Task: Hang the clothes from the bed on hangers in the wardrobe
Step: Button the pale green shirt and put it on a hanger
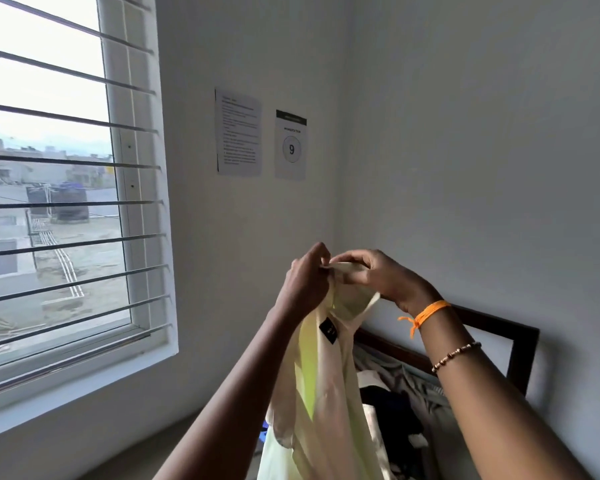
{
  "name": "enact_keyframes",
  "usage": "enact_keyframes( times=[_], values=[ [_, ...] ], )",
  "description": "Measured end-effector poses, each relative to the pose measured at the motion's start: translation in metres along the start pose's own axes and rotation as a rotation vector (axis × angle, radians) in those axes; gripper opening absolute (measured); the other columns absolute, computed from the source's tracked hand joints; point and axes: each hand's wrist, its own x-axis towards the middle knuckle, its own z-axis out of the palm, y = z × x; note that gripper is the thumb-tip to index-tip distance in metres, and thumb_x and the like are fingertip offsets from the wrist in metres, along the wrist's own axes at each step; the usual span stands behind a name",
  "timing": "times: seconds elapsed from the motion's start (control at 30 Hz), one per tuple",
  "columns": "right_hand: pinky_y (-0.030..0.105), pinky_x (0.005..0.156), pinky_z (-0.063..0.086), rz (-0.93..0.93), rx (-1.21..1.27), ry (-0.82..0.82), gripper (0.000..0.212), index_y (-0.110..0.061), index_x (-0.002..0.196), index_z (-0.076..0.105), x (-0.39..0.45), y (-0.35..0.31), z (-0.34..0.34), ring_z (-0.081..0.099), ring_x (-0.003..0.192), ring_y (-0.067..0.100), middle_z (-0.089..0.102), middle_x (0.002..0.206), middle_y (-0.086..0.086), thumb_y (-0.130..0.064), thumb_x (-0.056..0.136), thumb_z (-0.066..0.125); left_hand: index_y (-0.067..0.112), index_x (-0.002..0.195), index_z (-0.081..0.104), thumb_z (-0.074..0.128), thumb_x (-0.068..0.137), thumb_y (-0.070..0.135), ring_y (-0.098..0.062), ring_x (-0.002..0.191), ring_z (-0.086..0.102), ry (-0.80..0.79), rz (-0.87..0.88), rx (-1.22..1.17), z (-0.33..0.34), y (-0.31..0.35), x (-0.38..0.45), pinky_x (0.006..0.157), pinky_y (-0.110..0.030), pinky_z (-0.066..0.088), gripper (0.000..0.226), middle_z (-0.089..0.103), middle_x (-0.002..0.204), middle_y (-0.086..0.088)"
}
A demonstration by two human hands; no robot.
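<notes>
Pale yellow-cream garment (321,386) held up at chest height in front of the corner wall, hanging down over the near edge of the bed (499,329). Left hand (307,278) pinching the top edge of the fabric near the neckline, fingers curled tight on it. Right hand (371,275) gripping the same top edge just beside the left, thumb and fingers folded round a bunched fold. Black label (328,330) showing just below the neck opening. More clothes (392,407), dark and light, heaped on the bed behind and to the right of the hanging piece. No hanger and no wardrobe in view.

Likely risks from here: thin, slippery-looking cloth sliding out of two pinches set so close together, letting one shoulder drop; lower hem, out of sight below the frame, possibly dragging on the floor or snagging on the heap; neckline stretching if pulled apart hard to find the opening. Orange thread wristband (426,313) with loose ends close enough to tangle in the fabric.
</notes>
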Motion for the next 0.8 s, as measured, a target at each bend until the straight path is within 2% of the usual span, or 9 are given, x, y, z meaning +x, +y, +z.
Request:
enact_keyframes(
  times=[0.1, 0.17, 0.33, 0.4, 0.43, 0.5, 0.6, 0.7, 0.8],
  values=[
    [0.035, 0.095, 0.047, -0.017, -0.346, 0.116, 0.028, -0.022, 0.105, 0.068, 0.004, 0.004, -0.003, 0.058, 0.104, 0.016, 0.067, 0.108, 0.000, -0.004, 0.085, 0.059, 0.020, 0.084, 0.043, 0.056, 0.082, 0.005, -0.032, 0.077, 0.052, 0.078, -0.043, -0.037, -0.001, -0.006, 0.000, 0.060, -0.029, 0.034, 0.020, 0.061, 0.084, -0.007],
    [0.028, 0.092, 0.044, -0.055, -0.386, 0.148, 0.026, -0.019, 0.107, 0.068, 0.007, 0.001, 0.000, 0.056, 0.102, 0.013, 0.065, 0.108, 0.000, -0.004, 0.089, 0.056, 0.018, 0.085, 0.047, 0.061, 0.084, 0.013, -0.027, 0.078, 0.054, 0.040, -0.103, -0.047, 0.000, -0.013, -0.010, 0.059, -0.029, 0.036, 0.015, 0.060, 0.083, -0.003],
    [0.024, 0.065, 0.054, 0.074, 0.472, 0.095, 0.017, -0.008, 0.097, 0.061, -0.002, 0.001, -0.024, 0.063, 0.065, 0.013, 0.066, 0.080, 0.008, 0.003, 0.084, 0.061, 0.009, 0.098, 0.065, 0.065, 0.086, 0.030, -0.021, 0.090, 0.060, -0.460, -0.426, 0.144, 0.015, -0.077, -0.064, 0.070, -0.028, 0.042, 0.025, 0.065, 0.096, -0.009],
    [0.022, 0.062, 0.054, 0.101, 0.604, 0.061, 0.012, -0.009, 0.091, 0.061, -0.009, 0.010, -0.034, 0.064, 0.063, 0.013, 0.069, 0.075, 0.005, 0.002, 0.087, 0.057, 0.008, 0.086, 0.060, 0.057, 0.091, 0.034, -0.024, 0.085, 0.059, -0.409, -0.542, 0.114, 0.015, -0.092, -0.074, 0.069, -0.030, 0.042, 0.027, 0.064, 0.095, -0.012],
    [0.021, 0.064, 0.053, 0.105, 0.498, 0.052, 0.010, -0.010, 0.091, 0.062, -0.011, 0.016, -0.036, 0.064, 0.070, 0.014, 0.068, 0.080, 0.004, -0.001, 0.089, 0.057, 0.007, 0.080, 0.057, 0.053, 0.094, 0.036, -0.027, 0.083, 0.058, -0.326, -0.553, 0.138, 0.013, -0.093, -0.071, 0.068, -0.032, 0.042, 0.032, 0.065, 0.096, -0.015],
    [0.021, 0.075, 0.046, 0.146, -0.124, 0.024, 0.010, -0.016, 0.093, 0.065, -0.015, 0.028, -0.032, 0.055, 0.087, 0.014, 0.057, 0.094, 0.002, -0.024, 0.088, 0.064, 0.007, 0.081, 0.057, 0.045, 0.097, 0.038, -0.033, 0.086, 0.059, -0.160, -0.488, 0.229, 0.005, -0.085, -0.061, 0.065, -0.032, 0.039, 0.037, 0.065, 0.099, -0.018],
    [0.029, 0.081, 0.042, 0.234, -0.889, 0.024, 0.037, -0.022, 0.080, 0.067, -0.023, 0.053, -0.017, 0.044, 0.094, 0.020, 0.032, 0.097, -0.004, -0.056, 0.066, 0.074, 0.022, 0.109, 0.064, 0.037, 0.099, 0.040, -0.037, 0.101, 0.057, -0.079, -0.301, 0.372, -0.011, -0.062, -0.039, 0.071, -0.033, 0.038, 0.033, 0.055, 0.113, -0.012],
    [0.038, 0.089, 0.037, 0.053, -1.118, 0.136, 0.021, -0.018, 0.088, 0.069, -0.033, 0.060, -0.002, 0.035, 0.111, 0.029, 0.043, 0.106, -0.001, -0.035, 0.086, 0.057, 0.022, 0.110, 0.064, 0.038, 0.100, 0.037, -0.036, 0.100, 0.057, -0.028, -0.210, 0.501, -0.021, -0.043, -0.020, 0.070, -0.035, 0.040, 0.032, 0.055, 0.112, -0.009],
    [0.039, 0.092, 0.035, -0.147, -1.102, 0.246, 0.014, -0.021, 0.094, 0.066, -0.026, 0.061, -0.001, 0.045, 0.109, 0.025, 0.061, 0.101, -0.002, -0.021, 0.086, 0.055, 0.016, 0.102, 0.066, 0.041, 0.100, 0.034, -0.038, 0.096, 0.061, 0.039, -0.142, 0.577, -0.029, -0.022, -0.005, 0.064, -0.031, 0.036, 0.031, 0.066, 0.103, -0.013]
  ],
)
